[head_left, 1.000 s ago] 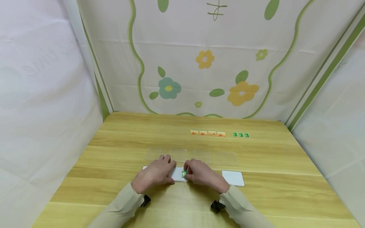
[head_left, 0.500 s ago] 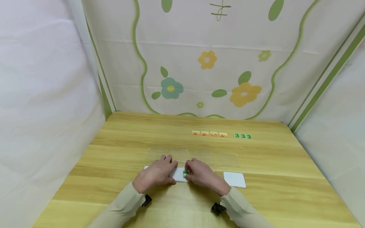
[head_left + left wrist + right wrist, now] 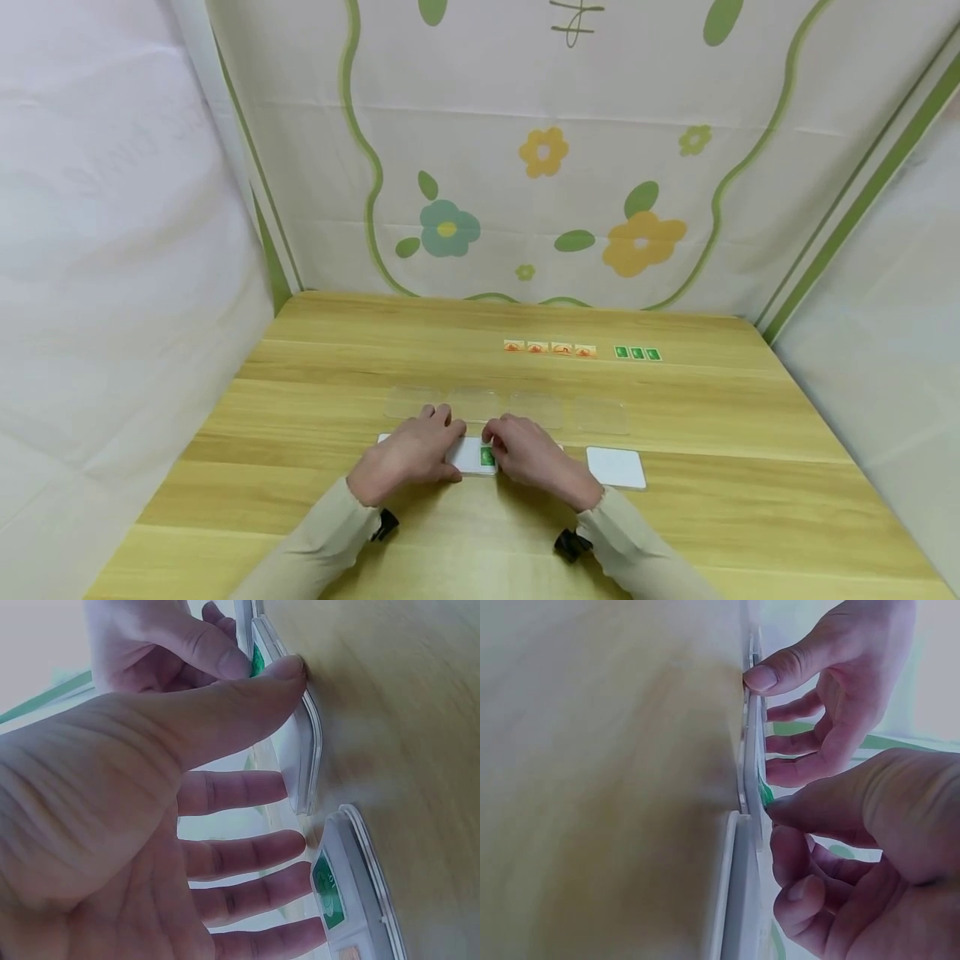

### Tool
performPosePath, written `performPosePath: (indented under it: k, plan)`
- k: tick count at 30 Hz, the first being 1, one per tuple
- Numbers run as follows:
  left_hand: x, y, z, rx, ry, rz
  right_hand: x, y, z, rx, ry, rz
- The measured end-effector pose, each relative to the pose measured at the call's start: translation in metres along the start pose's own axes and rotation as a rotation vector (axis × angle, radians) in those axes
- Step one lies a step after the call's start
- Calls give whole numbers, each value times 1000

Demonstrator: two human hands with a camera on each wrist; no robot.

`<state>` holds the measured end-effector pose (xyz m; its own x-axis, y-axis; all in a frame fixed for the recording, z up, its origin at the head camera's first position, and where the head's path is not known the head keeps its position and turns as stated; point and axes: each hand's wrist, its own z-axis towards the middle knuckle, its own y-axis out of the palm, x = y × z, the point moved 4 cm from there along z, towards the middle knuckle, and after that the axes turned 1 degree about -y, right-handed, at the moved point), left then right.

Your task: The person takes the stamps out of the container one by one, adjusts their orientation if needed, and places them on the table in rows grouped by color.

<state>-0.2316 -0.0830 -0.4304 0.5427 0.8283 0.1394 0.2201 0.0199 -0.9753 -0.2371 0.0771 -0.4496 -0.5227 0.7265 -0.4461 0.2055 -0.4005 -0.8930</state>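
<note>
In the head view a white rounded card (image 3: pixel 463 455) lies flat in front of me, its right end partly hidden. My left hand (image 3: pixel 412 454) straddles it, with the thumb at the near edge and the forefinger at the far edge. A small green sticker (image 3: pixel 487 456) sits at the card's right part. My right hand (image 3: pixel 536 454) has its thumb and curled forefinger at that sticker; the right wrist view shows the thumb tip against the green sticker (image 3: pixel 766 793). Beneath my left fingers is another card (image 3: pixel 349 877), bearing a green sticker (image 3: pixel 328 889).
Behind the hands lie several clear plastic plates (image 3: pixel 536 410) in a row. Farther back are several orange picture stickers (image 3: pixel 537 347) and three green stickers (image 3: pixel 637 353). A blank white card (image 3: pixel 615 467) lies to the right. Cloth walls (image 3: pixel 480 167) bound the wooden table (image 3: pixel 675 533).
My right fingers have shifted slightly up off the green sticker's near part, leaving more of it visible. The left hand keeps its place on the card.
</note>
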Motion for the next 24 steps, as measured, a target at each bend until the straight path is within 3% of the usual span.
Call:
performPosePath:
  k: [17, 24]
  plan:
    - [0, 1, 1, -16, -11, -19, -4, -7, -2, -9, -15, 64]
    - [-1, 1, 2, -20, -13, -19, 5, -14, -1, -38, -3, 152]
